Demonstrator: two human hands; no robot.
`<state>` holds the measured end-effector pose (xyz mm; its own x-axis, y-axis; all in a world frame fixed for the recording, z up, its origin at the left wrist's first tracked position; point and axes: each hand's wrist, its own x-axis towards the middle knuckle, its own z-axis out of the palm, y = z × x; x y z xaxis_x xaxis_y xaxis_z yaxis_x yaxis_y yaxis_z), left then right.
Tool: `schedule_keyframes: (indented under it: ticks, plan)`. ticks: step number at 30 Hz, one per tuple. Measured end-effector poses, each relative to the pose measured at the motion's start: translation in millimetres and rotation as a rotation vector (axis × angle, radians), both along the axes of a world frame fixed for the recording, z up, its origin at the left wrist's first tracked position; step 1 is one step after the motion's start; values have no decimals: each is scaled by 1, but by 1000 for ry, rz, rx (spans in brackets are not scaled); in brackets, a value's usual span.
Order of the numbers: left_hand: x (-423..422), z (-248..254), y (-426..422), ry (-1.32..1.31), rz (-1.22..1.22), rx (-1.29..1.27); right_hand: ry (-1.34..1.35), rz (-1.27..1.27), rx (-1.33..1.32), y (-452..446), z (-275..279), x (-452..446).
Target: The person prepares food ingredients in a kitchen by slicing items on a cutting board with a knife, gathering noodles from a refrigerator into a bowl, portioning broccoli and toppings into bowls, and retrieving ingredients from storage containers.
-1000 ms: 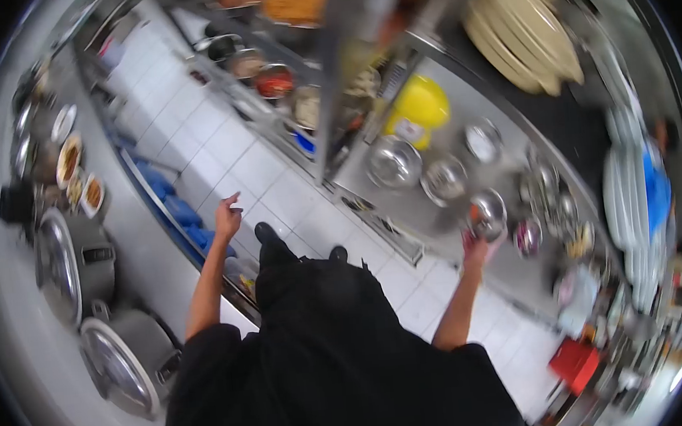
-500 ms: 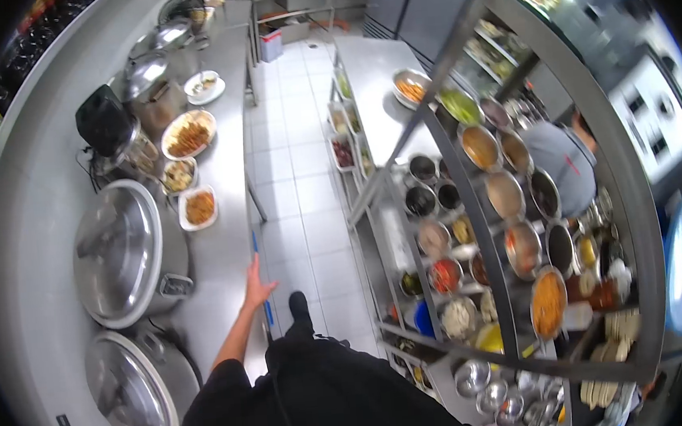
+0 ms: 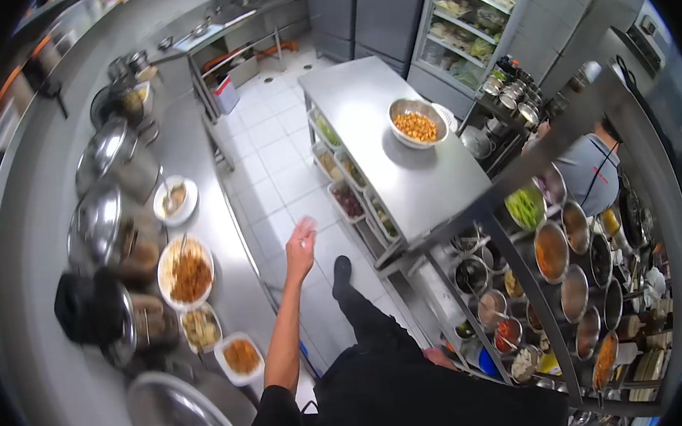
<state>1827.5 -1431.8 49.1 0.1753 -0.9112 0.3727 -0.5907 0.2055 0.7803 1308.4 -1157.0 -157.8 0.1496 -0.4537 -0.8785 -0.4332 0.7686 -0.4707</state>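
My left hand (image 3: 301,248) is raised over the tiled aisle, well apart from both counters. Its fingers point up, loosely bent and partly blurred, and nothing shows in them. My right hand (image 3: 439,357) peeks out low beside my dark clothing, near the shelf frame; its fingers are too hidden to read. Left of me on the steel counter stand a white dish of brown food (image 3: 242,355), a dish of pale chunks (image 3: 201,326) and a larger bowl of brown food (image 3: 185,272).
A steel bowl of orange-brown pieces (image 3: 417,124) sits on the steel table (image 3: 382,73) ahead. Bins (image 3: 346,200) line its underside. Metal food containers (image 3: 552,251) fill the rack at right, with a person in grey (image 3: 586,174) behind. Large pots (image 3: 117,162) line the left wall.
I have moved forward along the aisle, and the view has turned. My left hand has gone from spread fingers to a raised, looser pose. My right hand has come partly into sight.
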Motion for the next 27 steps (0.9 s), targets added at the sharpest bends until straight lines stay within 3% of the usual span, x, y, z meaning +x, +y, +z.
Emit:
schedule_keyframes:
  ticks: [2, 4, 5, 7, 9, 11, 13, 15, 17, 23, 24, 27]
  plan:
    - [29, 6, -65, 258, 44, -139, -25, -52, -124, -78, -10, 46]
    - [67, 26, -114, 425, 109, 40, -14, -66, -263, -171, -5, 96]
    - [95, 22, -136, 336, 196, 139, 13, -40, -325, -226, 2, 123]
    - [141, -1, -168, 387, 389, -17, 26, 186, -570, -334, 25, 172]
    - [187, -18, -183, 372, 547, 86, 131, 272, -755, -439, 68, 228]
    - [208, 7, -192, 388, 666, 193, 130, 287, -875, -534, 94, 280]
    - [258, -46, -202, 445, 665, 87, 95, 451, -985, -627, 123, 327]
    - [248, 3, -228, 540, 656, -35, 36, 547, -983, -711, 165, 382]
    - [282, -15, -253, 554, 671, 62, -1, 554, -948, -781, 194, 433]
    - [432, -120, -386, 331, 859, 39, 112, 725, -1029, -990, 167, 540]
    - [454, -107, -425, 221, 848, 151, 134, 691, -1022, -1017, 154, 554]
    - [490, -39, -574, -220, 746, 27, 199, 592, -936, -1078, 157, 575]
